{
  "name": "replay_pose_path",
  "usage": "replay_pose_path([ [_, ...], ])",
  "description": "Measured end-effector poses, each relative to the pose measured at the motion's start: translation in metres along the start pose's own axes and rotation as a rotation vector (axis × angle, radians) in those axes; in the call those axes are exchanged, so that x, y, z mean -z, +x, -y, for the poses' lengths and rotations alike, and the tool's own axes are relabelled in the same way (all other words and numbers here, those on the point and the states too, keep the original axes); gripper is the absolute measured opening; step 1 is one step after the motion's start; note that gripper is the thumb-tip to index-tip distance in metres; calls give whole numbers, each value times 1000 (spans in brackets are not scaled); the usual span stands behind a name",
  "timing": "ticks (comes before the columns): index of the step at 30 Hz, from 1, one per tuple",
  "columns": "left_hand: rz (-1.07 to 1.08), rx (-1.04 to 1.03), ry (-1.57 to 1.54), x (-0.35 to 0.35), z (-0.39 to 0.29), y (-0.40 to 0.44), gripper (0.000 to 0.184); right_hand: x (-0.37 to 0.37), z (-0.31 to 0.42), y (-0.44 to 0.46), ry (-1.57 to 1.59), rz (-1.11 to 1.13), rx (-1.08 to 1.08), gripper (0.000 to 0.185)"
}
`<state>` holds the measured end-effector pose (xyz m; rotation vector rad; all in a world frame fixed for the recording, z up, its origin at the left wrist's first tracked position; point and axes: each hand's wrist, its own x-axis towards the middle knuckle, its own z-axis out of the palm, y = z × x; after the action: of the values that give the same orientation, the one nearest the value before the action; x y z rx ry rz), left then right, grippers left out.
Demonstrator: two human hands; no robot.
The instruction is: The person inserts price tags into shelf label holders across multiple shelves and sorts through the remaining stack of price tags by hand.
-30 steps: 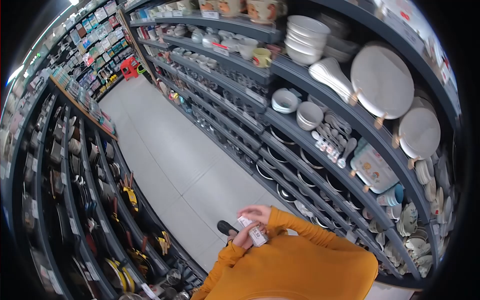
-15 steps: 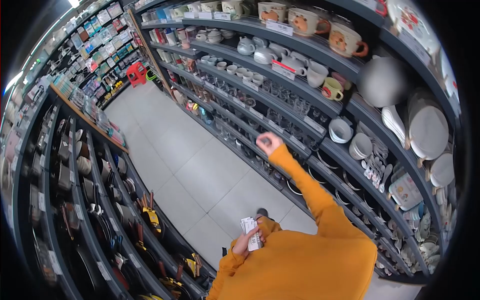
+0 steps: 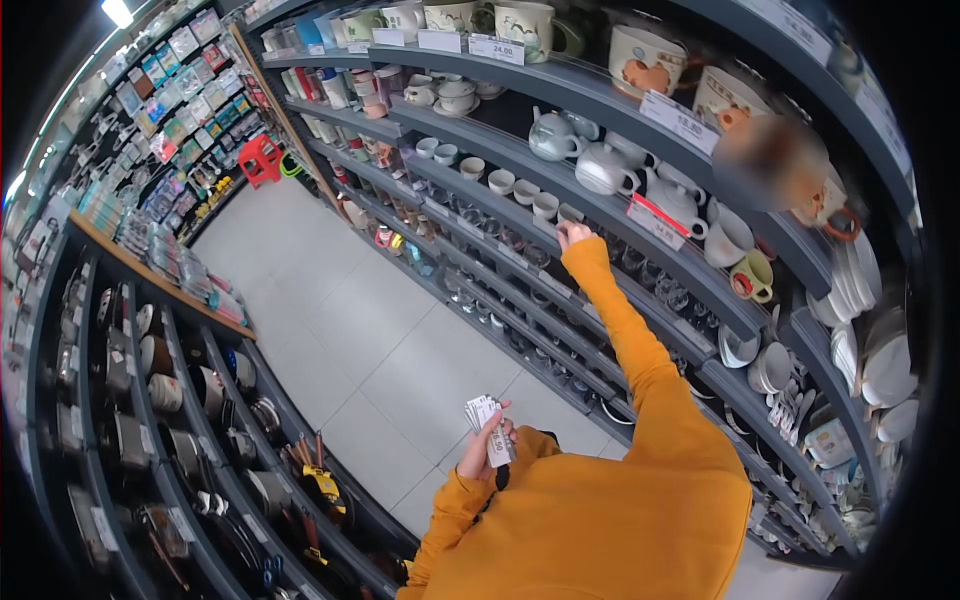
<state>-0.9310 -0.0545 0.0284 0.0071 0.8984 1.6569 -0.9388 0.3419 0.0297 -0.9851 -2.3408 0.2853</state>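
A fanned stack of white price labels is in my left hand, low in front of my body, with the thumb across it. My right hand reaches out to the front edge of a shelf on the right, just below a row of small white cups. Its fingers are bent together at the edge, and whether anything is between them is too small to tell. White teapots stand on the shelf above, next to a red-topped price tag.
Pans and pots fill the left shelves. Patterned mugs line an upper right shelf. Tiled floor runs between the racks towards a red stool. Plates and bowls stand at the far right.
My right hand has left the label stack and reached forward and up to the shelf edge. My left hand still holds the labels. The view has shifted along the right shelves.
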Motion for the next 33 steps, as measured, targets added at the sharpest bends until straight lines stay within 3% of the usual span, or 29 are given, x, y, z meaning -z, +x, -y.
replay_pose_path([
  [3,-16,-12,29,-2,-38,38,41,10,3,13,199,30,-104,15],
  [5,-33,-56,26,3,-57,67,42,33,30,6,136,-85,-71,15],
  [7,-63,-110,65,5,-77,91,43,41,56,-9,309,-170,-65,11],
  [10,-66,-193,121,19,-104,132,42,22,102,-56,998,265,-501,6],
  [11,-51,-182,134,26,-112,142,40,18,129,-71,1049,355,-607,9],
  [16,-80,-72,172,62,-177,163,33,-31,212,-89,1113,588,-704,22],
  [23,-23,-7,142,154,-314,161,30,-114,324,-24,854,698,-307,26],
  [27,-18,51,217,217,-379,160,33,-143,379,42,447,859,215,27],
  [29,6,46,189,226,-409,152,34,-127,399,114,493,588,272,26],
  [31,50,86,111,230,-430,142,36,-93,423,195,376,128,234,24],
  [33,122,159,-7,233,-447,139,38,-77,426,279,299,-169,208,24],
])
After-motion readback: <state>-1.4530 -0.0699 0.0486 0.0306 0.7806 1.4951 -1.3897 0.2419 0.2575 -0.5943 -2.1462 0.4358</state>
